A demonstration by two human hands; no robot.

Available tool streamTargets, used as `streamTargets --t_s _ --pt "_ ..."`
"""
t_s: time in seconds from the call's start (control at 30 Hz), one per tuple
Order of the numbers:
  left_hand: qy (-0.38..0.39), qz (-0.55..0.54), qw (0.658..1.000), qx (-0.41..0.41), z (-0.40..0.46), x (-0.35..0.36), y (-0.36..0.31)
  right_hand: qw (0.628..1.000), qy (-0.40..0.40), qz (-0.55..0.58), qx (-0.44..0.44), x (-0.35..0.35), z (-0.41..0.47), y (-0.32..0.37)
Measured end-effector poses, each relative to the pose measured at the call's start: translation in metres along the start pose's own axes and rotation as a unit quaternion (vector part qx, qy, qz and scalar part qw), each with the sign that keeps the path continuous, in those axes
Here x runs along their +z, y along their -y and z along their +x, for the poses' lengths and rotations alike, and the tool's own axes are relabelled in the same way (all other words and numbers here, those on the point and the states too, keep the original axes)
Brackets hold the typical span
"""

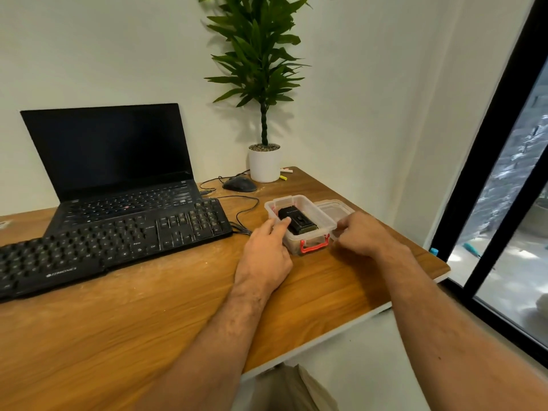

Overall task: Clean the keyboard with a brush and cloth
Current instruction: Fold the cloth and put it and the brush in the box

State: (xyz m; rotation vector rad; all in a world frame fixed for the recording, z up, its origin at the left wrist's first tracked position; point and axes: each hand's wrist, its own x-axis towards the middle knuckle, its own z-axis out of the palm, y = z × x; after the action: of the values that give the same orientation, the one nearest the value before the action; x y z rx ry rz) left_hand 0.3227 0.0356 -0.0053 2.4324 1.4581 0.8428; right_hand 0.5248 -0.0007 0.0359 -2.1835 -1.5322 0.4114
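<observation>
Reaching into the open plastic box [308, 232], the left hand [267, 250] touches the black kit [298, 222] with loose fingers; the right hand [363, 232] grips the box's rim. The keyboard [112, 241] waits on the bench [148, 321], left. Best keep the box steady and lift straight up.

Wooden desk [148, 321] against pale wall [89, 54]; potted plant [262, 84] at 12 o'clock; black-framed window [504, 173] at 3 o'clock, daylight entering
</observation>
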Motion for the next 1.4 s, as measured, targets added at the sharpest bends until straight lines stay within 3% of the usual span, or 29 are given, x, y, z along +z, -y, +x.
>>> streamTargets --t_s 0.27,0.47,0.6,0.73,0.83,0.97,1.03,1.2,1.4 --pt "-0.009 -0.024 1.0 -0.005 -0.003 -0.007 -0.001 0.994 -0.103 -0.028 -0.031 0.021 0.003 -0.008" --pt "-0.001 -0.054 0.998 -0.034 -0.003 -0.01 0.0 0.98 -0.195 0.031 -0.024 0.016 0.008 -0.01" --pt "0.002 -0.091 0.995 -0.051 -0.001 -0.01 0.002 0.944 -0.297 0.142 -0.019 0.006 0.009 0.004" --pt "0.011 -0.138 0.988 -0.074 0.0 -0.008 0.003 0.878 -0.369 0.304 -0.023 -0.005 0.006 0.028" --pt "0.009 -0.211 0.974 -0.087 0.0 -0.007 0.005 0.831 -0.333 0.445 0.017 -0.011 0.01 0.044" --pt "-0.025 -0.305 0.944 -0.12 0.003 -0.009 0.008 0.807 -0.217 0.528 0.148 -0.005 0.012 0.05" --pt "-0.044 -0.307 0.938 -0.158 0.009 -0.011 0.008 0.813 -0.179 0.526 0.172 0.002 0.012 0.046" --pt "-0.022 -0.313 0.924 -0.217 0.034 -0.013 0.005 0.891 -0.157 0.393 0.165 0.004 0.019 0.038" --pt "-0.01 -0.421 0.852 -0.31 0.062 -0.016 0.008 0.954 -0.134 0.225 0.143 -0.006 0.021 0.039"
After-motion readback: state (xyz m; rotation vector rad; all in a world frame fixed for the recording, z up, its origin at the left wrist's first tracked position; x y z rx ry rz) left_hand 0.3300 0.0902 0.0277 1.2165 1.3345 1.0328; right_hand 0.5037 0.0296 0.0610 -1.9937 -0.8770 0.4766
